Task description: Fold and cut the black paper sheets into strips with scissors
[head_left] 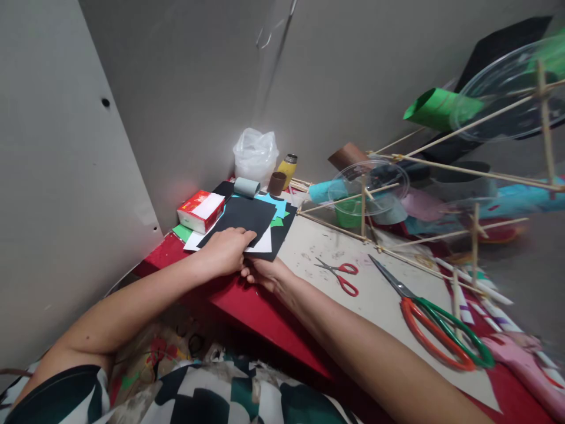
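Note:
My left hand is closed at the near edge of a sheet of black paper, its thumb lying on top. Just to its right and lower, my right hand has curled fingers at the near edge of the paper stack, partly beneath it; what they pinch is hidden. Under the top sheet lie white paper and another black sheet. Blue paper and a green paper cutout stick out at the right side.
A red tissue pack, a grey paper roll, a brown roll, a yellow bottle and a white plastic bag stand behind. Small red scissors and large scissors lie rightward. A wooden stick frame rises at right.

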Demonstrator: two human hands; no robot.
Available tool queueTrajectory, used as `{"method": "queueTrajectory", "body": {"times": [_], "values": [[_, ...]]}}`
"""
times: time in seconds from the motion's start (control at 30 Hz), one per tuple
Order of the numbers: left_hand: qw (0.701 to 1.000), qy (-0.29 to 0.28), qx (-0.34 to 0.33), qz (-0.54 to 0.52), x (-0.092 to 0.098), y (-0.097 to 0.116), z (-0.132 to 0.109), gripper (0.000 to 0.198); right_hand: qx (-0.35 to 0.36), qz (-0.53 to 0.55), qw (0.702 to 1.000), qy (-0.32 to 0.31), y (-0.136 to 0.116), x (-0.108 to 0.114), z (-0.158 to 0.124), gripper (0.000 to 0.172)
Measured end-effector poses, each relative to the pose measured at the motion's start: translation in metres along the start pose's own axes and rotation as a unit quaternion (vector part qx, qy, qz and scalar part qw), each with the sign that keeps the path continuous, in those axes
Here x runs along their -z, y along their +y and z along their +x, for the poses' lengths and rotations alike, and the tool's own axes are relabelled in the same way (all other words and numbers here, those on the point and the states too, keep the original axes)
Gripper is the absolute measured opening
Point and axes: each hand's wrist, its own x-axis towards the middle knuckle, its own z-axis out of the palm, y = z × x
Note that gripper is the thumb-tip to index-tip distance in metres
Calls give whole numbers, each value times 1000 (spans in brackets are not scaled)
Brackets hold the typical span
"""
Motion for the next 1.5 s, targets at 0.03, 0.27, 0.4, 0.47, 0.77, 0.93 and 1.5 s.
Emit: {"method": "queueTrajectory", "body": {"times": [0.03, 0.27, 0.4, 0.47, 0.77, 0.93, 1.5], "values": [[1000, -6, 5, 0, 2, 0, 0, 50, -9, -1, 1000, -5, 0, 0, 0, 23], [995, -27, 28, 91, 19, 11, -4, 41, -24, 0, 1000, -12, 2, 2, -3, 16], [989, -57, 57, 124, 28, 24, -4, 39, -16, 5, 1000, -16, 3, 2, -8, 20], [988, -73, 75, 116, 31, 27, -3, 43, -13, 8, 1000, -21, 2, 2, -10, 20], [992, -38, 114, 38, 25, 13, -6, 46, -1, 19, 999, -29, 2, 7, -14, 14], [992, -1, 122, -36, 23, 6, -7, 38, 56, 20, 998, 9, -4, 20, -10, 6], [967, 42, 159, -192, 4, -16, -12, 40, 452, -401, 797, 10, 12, 45, 1, 15]]}}
